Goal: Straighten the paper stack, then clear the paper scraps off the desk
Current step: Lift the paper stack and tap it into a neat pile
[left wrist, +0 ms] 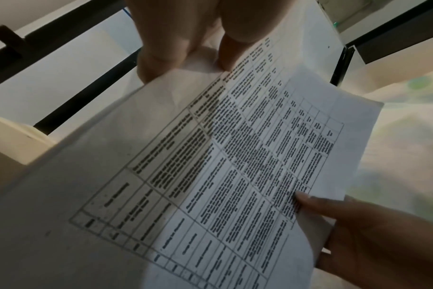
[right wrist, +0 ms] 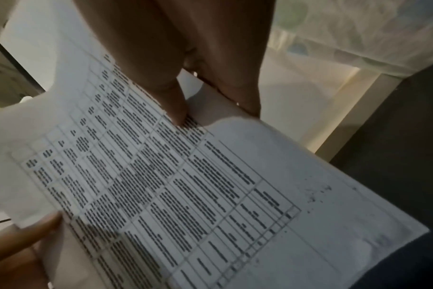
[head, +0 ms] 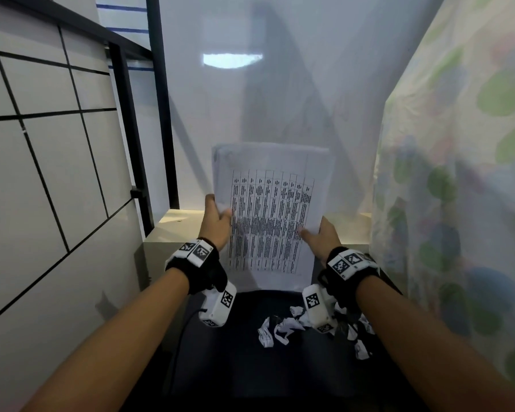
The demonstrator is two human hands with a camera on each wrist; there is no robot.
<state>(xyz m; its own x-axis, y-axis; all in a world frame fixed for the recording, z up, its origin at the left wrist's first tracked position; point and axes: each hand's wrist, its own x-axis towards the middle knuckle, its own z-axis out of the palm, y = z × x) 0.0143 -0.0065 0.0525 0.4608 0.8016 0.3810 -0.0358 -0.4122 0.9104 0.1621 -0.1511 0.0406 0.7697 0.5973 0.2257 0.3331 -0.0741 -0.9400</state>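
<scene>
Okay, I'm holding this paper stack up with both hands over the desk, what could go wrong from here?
1. The left hand and right hand pinch only the side edges of the stack; its top edge looks uneven, so loose sheets might slip out.
2. The scraps lie on the dark desk just below; tapping the stack down there could scatter them or trap some underneath.

The paper stack (head: pixel 269 215), white sheets whose top page is printed with a dense black table, is held upright above the dark desk (head: pixel 241 367), its upper edges unevenly aligned. The paper scraps (head: pixel 283 327), crumpled white pieces with black print, are scattered on the desk below and to the right of the stack.
</scene>
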